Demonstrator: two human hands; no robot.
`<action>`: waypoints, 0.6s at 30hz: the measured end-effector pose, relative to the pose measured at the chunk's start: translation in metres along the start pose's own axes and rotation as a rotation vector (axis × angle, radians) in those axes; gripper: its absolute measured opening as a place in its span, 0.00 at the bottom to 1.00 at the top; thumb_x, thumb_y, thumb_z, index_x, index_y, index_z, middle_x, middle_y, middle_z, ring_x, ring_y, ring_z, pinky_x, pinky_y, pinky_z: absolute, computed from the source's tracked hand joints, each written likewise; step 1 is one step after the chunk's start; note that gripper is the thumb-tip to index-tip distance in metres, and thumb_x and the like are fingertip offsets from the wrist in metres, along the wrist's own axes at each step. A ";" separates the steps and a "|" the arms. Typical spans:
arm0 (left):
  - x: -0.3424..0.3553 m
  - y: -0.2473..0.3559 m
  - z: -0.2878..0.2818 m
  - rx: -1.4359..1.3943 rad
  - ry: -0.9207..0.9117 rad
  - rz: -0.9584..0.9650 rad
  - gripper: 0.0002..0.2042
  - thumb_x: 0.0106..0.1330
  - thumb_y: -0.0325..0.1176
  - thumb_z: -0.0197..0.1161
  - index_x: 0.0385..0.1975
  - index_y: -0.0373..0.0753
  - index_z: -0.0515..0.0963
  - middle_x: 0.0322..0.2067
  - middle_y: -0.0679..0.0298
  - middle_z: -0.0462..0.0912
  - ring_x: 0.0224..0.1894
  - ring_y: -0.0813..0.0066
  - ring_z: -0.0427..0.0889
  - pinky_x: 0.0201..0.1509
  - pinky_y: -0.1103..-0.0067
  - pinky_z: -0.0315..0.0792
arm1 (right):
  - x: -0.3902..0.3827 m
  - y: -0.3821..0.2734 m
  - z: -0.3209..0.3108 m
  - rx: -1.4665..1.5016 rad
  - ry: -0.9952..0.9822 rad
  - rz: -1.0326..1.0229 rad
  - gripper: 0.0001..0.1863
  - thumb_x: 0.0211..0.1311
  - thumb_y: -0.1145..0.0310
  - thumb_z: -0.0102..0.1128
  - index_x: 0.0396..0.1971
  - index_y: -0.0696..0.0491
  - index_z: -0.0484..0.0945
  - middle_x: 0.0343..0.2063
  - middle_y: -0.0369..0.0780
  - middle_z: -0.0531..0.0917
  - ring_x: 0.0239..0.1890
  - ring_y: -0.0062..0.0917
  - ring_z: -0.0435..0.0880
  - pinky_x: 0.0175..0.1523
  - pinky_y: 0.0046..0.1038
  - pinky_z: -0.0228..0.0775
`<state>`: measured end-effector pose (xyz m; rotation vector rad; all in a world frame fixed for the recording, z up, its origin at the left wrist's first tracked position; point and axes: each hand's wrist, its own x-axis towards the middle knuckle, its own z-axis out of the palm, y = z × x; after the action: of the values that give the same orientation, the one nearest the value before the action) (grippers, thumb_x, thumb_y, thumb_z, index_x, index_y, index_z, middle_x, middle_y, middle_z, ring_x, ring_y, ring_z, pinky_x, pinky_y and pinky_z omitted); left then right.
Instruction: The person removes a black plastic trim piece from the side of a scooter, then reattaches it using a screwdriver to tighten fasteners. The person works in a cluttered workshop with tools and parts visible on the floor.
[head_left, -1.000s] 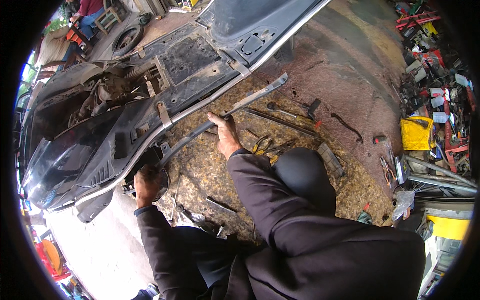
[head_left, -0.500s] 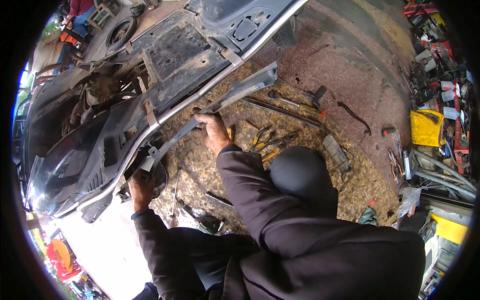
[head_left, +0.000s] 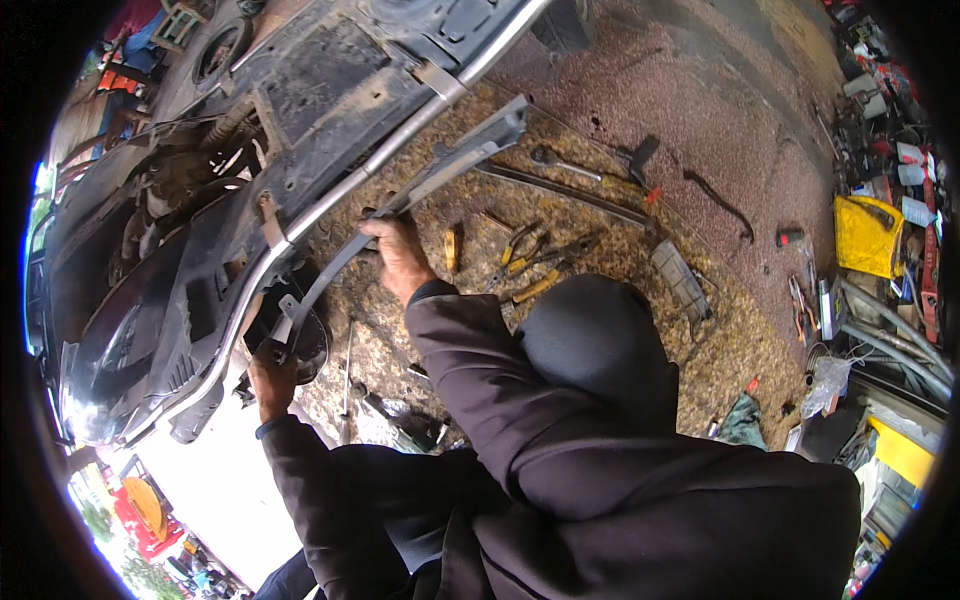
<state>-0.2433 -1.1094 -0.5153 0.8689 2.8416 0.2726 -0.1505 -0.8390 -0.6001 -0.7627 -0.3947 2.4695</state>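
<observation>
A long, curved grey trim strip [head_left: 462, 163] is in both my hands, held slantwise along the vehicle's side. My right hand [head_left: 397, 252] is closed round its middle, with the wider far end reaching out beyond it. My left hand [head_left: 272, 378] grips the narrow near end, where a small tab sticks up; the fingertips are partly hidden. Beside the strip runs the chrome side rail [head_left: 365, 172] of a dark vehicle with a bare footboard [head_left: 335, 75]. Whether strip and vehicle touch near my left hand, I cannot tell.
On the stained mat [head_left: 620, 245] lie pliers [head_left: 520, 262], a yellow handle [head_left: 453, 247], a ratchet [head_left: 560, 165], a long dark bar [head_left: 570, 195] and a grey ribbed part [head_left: 682, 280]. A rounded dark form [head_left: 590, 330] hides some mat. Tools and a yellow container [head_left: 868, 237] line the right.
Both hands and the strip appear slightly farther left over the mat, along with the vehicle as the view shifts. More of the yellow handle shows near my right wrist. Both grips stay the same.
</observation>
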 end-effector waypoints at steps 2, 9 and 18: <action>-0.002 -0.003 -0.004 -0.030 -0.020 -0.024 0.10 0.49 0.27 0.65 0.31 0.33 0.77 0.28 0.49 0.83 0.35 0.49 0.83 0.37 0.64 0.75 | -0.003 0.012 -0.002 -0.005 0.057 0.006 0.16 0.50 0.73 0.62 0.40 0.52 0.73 0.35 0.36 0.80 0.35 0.27 0.81 0.35 0.36 0.78; -0.013 -0.007 -0.019 -0.001 -0.130 -0.066 0.12 0.50 0.24 0.63 0.36 0.31 0.79 0.31 0.46 0.84 0.36 0.51 0.84 0.40 0.67 0.75 | 0.002 0.045 -0.006 -0.029 0.300 -0.008 0.14 0.47 0.74 0.68 0.30 0.51 0.71 0.26 0.34 0.78 0.30 0.22 0.78 0.36 0.31 0.72; -0.009 0.001 -0.022 0.081 -0.054 -0.007 0.09 0.58 0.29 0.62 0.34 0.29 0.78 0.31 0.44 0.82 0.35 0.49 0.83 0.38 0.66 0.74 | -0.005 0.031 -0.004 0.036 0.173 0.059 0.26 0.48 0.67 0.70 0.44 0.48 0.63 0.39 0.36 0.74 0.41 0.26 0.75 0.42 0.41 0.68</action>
<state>-0.2403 -1.1166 -0.4929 0.8672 2.8223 0.1316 -0.1563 -0.8667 -0.6139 -0.9767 -0.2670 2.4338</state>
